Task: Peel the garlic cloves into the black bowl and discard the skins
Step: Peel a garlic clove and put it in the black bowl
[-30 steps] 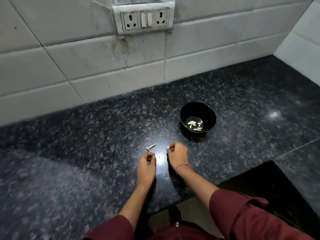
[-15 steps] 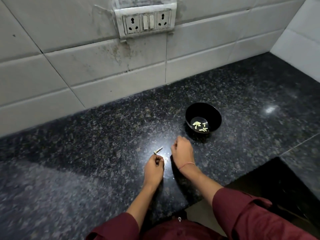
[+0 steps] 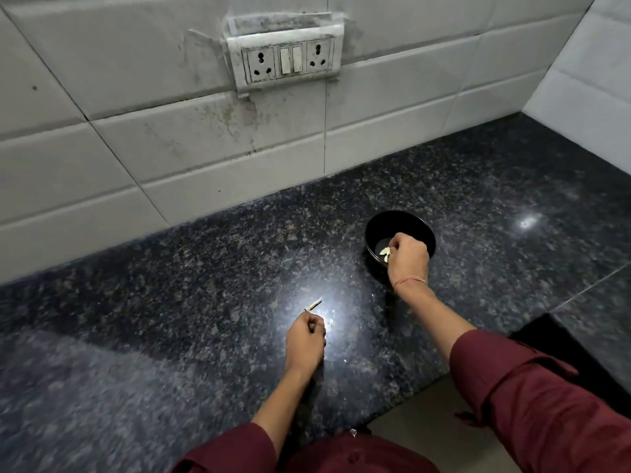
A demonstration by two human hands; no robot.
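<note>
The right hand [image 3: 408,257] is held over the near side of the black bowl [image 3: 399,218], its fingers curled downward inside the rim and the knuckles turned up toward the camera. The wrist is bent forward and is circled by a red thread [image 3: 411,280], while the forearm is stretched out from a rolled maroon sleeve [image 3: 532,397]. This pose is judged to suit a drop into the bowl. Whether a clove is pinched in the fingertips cannot be told, because the fingertips are hidden behind the hand.

A few peeled cloves [image 3: 384,251] are seen on the bowl's floor, just beside the right fingers and partly covered by them. The bowl is probably set just ahead of the right hand so that each clove can be dropped with a short reach.

The left hand [image 3: 305,339] is rested on the table [image 3: 170,285], well apart from the bowl and nearer the body. Its fingers are curled in and the thumb is drawn close to the forefinger. Whether a bit of skin is gripped inside cannot be told. A pale sliver [image 3: 313,305] lies on the table just ahead of the left fingertips and seems to touch them at its near end. It is judged to be either a scrap of skin or a thin unpeeled clove. The peeling is probably done low over the table, where the scraps can be gathered and discarded.
</note>
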